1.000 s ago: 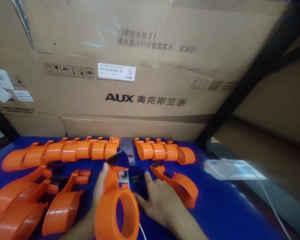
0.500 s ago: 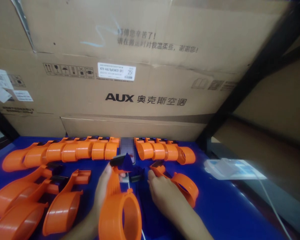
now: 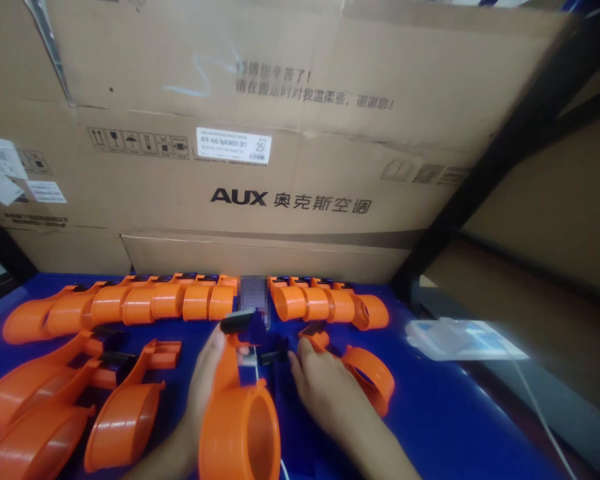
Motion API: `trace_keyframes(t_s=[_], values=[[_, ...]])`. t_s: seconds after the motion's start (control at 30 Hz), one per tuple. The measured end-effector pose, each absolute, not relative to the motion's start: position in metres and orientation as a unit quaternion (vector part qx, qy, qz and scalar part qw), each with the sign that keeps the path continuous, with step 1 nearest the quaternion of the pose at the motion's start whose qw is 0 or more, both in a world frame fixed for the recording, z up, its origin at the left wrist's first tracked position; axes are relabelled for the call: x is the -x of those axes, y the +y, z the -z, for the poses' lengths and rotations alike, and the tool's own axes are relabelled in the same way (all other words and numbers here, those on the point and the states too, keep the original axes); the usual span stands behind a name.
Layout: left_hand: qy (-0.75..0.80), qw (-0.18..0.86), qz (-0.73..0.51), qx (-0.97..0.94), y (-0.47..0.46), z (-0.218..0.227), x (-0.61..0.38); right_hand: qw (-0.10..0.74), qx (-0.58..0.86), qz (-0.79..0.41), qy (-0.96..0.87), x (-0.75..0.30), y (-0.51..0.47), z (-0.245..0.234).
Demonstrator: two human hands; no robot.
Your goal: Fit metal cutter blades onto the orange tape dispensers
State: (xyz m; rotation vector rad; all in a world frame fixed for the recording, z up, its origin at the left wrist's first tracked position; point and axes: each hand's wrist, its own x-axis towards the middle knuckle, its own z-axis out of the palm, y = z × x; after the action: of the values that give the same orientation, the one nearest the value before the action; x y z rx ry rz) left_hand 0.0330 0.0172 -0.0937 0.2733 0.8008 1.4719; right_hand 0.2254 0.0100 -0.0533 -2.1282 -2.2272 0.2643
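Your right hand [image 3: 323,380] shifted toward two o'clock, its hold unclear, left hand [image 3: 203,377] gripping orange ringed part [image 3: 224,427], seven o'clock

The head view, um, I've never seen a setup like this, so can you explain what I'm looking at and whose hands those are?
There is no robot here: these are one person's bare hands, seen by a camera worn on that person's head, looking forward and down. The left hand holds an orange part, a broad ring on a handle, with its ring end toward the camera. The right hand is at the handle of another orange ringed part; whether it grips it, I can't tell. Similar parts lie on the blue surface, in a row along the back and in a group on the left. Behind stands a large cardboard box printed "AUX".
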Motion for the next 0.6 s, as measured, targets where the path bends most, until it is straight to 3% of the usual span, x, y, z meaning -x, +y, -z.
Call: trace_keyframes(t_s=[0.13,0.6], values=[[0.35,0.648,-0.661,-0.143,0.014,0.085,-0.038,0.06,0.681,-0.084,-0.725,-0.218,0.002,0.058],[0.355,0.639,-0.659,-0.176,0.009,0.077,-0.041,0.015,0.67,-0.068,-0.739,-0.228,0.002,0.061]])
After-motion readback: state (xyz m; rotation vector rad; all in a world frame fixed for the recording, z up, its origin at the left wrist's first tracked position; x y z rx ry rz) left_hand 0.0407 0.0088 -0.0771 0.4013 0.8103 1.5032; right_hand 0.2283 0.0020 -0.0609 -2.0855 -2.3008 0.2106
